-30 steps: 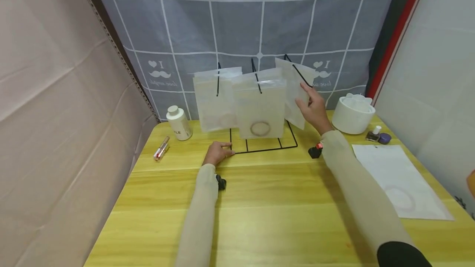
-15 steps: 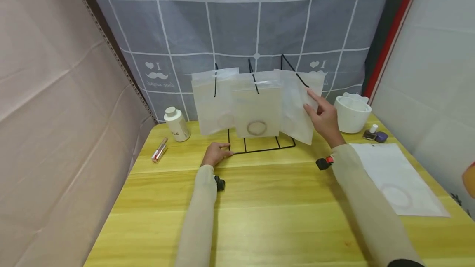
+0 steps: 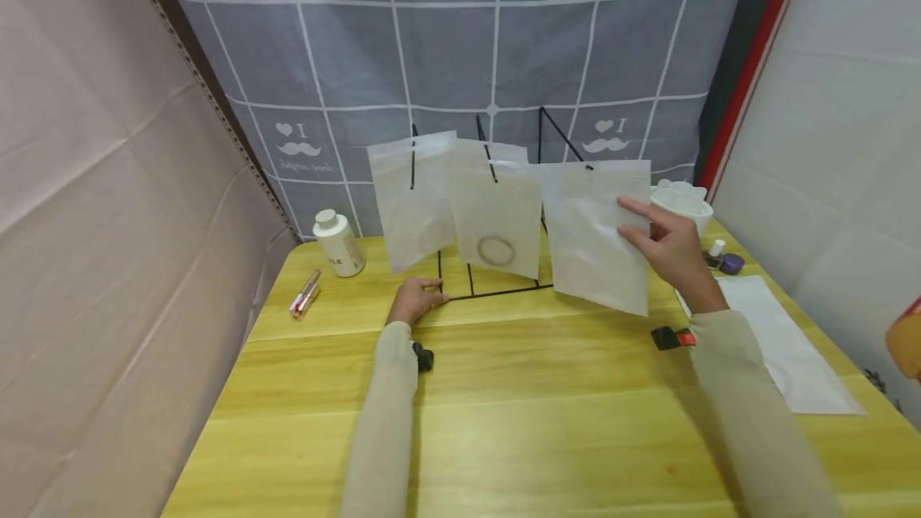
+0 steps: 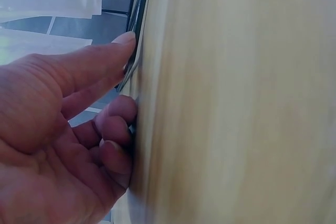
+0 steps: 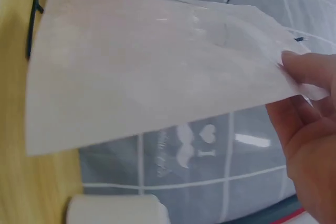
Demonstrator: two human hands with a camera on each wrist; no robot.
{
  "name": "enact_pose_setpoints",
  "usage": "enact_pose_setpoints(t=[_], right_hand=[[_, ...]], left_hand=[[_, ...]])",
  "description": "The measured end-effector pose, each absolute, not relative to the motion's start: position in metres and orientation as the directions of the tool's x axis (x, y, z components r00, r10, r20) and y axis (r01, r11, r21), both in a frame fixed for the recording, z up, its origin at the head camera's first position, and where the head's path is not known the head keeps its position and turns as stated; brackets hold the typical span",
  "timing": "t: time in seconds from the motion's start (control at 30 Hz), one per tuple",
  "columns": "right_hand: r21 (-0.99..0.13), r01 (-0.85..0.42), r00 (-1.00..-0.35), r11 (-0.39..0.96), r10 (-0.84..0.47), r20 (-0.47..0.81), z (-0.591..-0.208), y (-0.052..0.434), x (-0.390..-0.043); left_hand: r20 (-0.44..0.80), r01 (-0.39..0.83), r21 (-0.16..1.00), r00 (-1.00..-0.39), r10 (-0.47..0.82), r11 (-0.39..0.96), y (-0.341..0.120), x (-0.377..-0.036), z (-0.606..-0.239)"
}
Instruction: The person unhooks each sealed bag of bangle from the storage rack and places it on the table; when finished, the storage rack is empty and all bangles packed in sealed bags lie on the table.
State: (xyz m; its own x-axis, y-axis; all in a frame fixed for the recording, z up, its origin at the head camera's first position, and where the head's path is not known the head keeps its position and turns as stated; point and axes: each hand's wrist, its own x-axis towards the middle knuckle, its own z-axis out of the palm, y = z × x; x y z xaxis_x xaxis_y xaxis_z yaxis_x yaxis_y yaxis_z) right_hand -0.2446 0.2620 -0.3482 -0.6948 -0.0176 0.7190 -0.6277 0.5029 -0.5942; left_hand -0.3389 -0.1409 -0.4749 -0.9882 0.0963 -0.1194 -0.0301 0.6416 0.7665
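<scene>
My right hand (image 3: 672, 250) pinches the right edge of a frosted white plastic bag (image 3: 593, 238) between thumb and fingers; the right wrist view shows the grip near the bag's top. This bag is still at the front tip of the rack's right hook. Two similar bags hang from the other hooks: the left bag (image 3: 410, 210) and the middle bag (image 3: 504, 202), which has a ring-shaped mark or thing low on it. At the front left corner of the black wire rack (image 3: 492, 293), my left hand (image 3: 415, 300) holds the base wire with thumb and fingers.
A white bottle (image 3: 338, 243) and a small clear tube (image 3: 305, 294) stand or lie at the left. To the right are a white round container (image 3: 682, 202), a nail polish bottle (image 3: 714, 254), a purple lid (image 3: 731, 264) and a flat white bag (image 3: 799, 350). A grey grid cloth (image 3: 446, 46) hangs behind.
My right hand has moved right and toward me, drawing the right bag along its hook to the tip. The other bags swing slightly. My left hand stays on the rack's corner.
</scene>
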Motion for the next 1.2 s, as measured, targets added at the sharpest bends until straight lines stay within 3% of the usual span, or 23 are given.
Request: enact_pose_setpoints(t=[0.13, 0.23, 0.33, 0.4, 0.47, 0.57, 0.7, 0.83, 1.2], right_hand=[[-0.565, -0.659, -0.679, 0.496, -0.07, 0.731, -0.349, 0.283, -0.231], [-0.66, -0.605, -0.762, 0.445, -0.081, 0.643, -0.349, 0.304, -0.217], [-0.839, -0.417, -0.906, 0.349, -0.083, 0.416, -0.351, 0.326, -0.204], [-0.939, -0.205, -0.978, 0.278, -0.1, 0.184, -0.362, 0.342, -0.202], [-0.969, -0.021, -0.994, 0.247, -0.11, -0.007, -0.38, 0.358, -0.207], [-0.922, 0.144, -0.976, 0.359, -0.101, -0.192, -0.415, 0.38, -0.218], [-0.819, 0.201, -0.958, 0.537, -0.066, -0.279, -0.452, 0.397, -0.231], [-0.758, 0.246, -0.936, 0.604, -0.054, -0.347, -0.469, 0.401, -0.241], [-0.686, 0.177, -0.96, 0.706, -0.03, -0.278, -0.476, 0.392, -0.253]], left_hand=[[-0.117, -0.029, 0.77, -0.989, 0.095, 0.638, -0.142, -0.339, -0.476], [-0.116, -0.029, 0.767, -0.989, 0.094, 0.641, -0.143, -0.34, -0.476], [-0.117, -0.032, 0.768, -0.989, 0.092, 0.639, -0.143, -0.341, -0.478], [-0.119, -0.034, 0.769, -0.989, 0.091, 0.638, -0.144, -0.341, -0.479], [-0.122, -0.034, 0.769, -0.988, 0.095, 0.638, -0.144, -0.342, -0.479], [-0.128, -0.034, 0.764, -0.987, 0.1, 0.644, -0.144, -0.342, -0.476], [-0.149, -0.05, 0.767, -0.983, 0.103, 0.64, -0.143, -0.342, -0.474], [-0.16, -0.058, 0.768, -0.982, 0.103, 0.637, -0.143, -0.342, -0.475], [-0.153, -0.05, 0.769, -0.982, 0.107, 0.637, -0.143, -0.344, -0.475]])
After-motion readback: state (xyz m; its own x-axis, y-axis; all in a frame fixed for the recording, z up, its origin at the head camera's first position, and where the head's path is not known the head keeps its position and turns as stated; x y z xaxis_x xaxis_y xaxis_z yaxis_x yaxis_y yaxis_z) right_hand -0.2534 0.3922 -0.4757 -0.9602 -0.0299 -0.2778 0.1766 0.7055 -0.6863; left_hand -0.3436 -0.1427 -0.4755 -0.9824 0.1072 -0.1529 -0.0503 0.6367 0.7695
